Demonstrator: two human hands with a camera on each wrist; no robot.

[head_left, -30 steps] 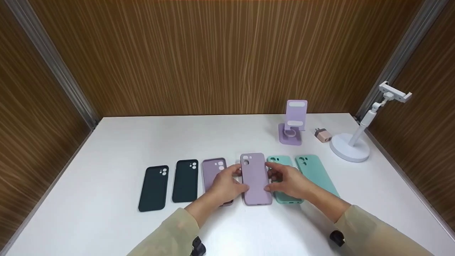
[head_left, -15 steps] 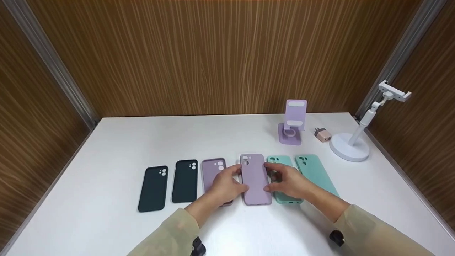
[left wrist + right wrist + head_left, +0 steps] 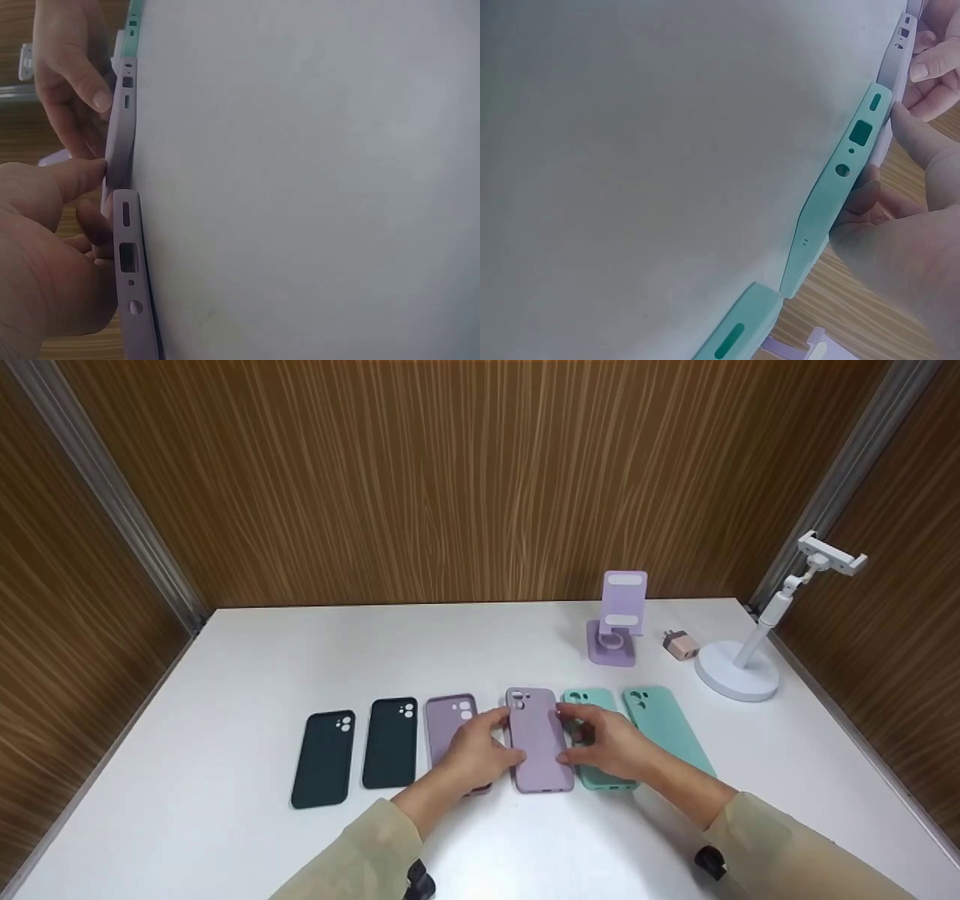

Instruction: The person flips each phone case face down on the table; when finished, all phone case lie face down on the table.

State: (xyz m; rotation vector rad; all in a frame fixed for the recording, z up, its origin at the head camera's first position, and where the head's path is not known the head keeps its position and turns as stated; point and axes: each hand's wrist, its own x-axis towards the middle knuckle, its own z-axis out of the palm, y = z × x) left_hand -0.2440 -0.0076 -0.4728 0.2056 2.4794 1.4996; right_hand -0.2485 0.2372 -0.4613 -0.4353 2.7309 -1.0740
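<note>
A light purple phone case (image 3: 538, 742) lies back up in the middle of the row, its camera cutouts at the far end. My left hand (image 3: 474, 748) holds its left edge with thumb and fingertips. On the opposite edge, my right hand (image 3: 611, 741) grips with thumb and index finger. Under my left hand is a second purple phone case (image 3: 448, 724), inner side up and partly covered. My right hand partly covers a mint green phone case (image 3: 611, 776). The lower edge of the held case (image 3: 124, 124), with its port holes, shows in the left wrist view.
Two dark green phone cases (image 3: 324, 757) lie at the left of the white table (image 3: 187, 750). Another mint case (image 3: 667, 727) lies at the right. Behind stand a purple phone stand (image 3: 624, 600), a pink charger plug (image 3: 681, 645) and a white phone holder (image 3: 739, 671). Wood-grain panels (image 3: 480, 480) enclose the table.
The far end of the held purple phone case has sunk slightly toward the table. Both hands stay at its edges, nearly still.
</note>
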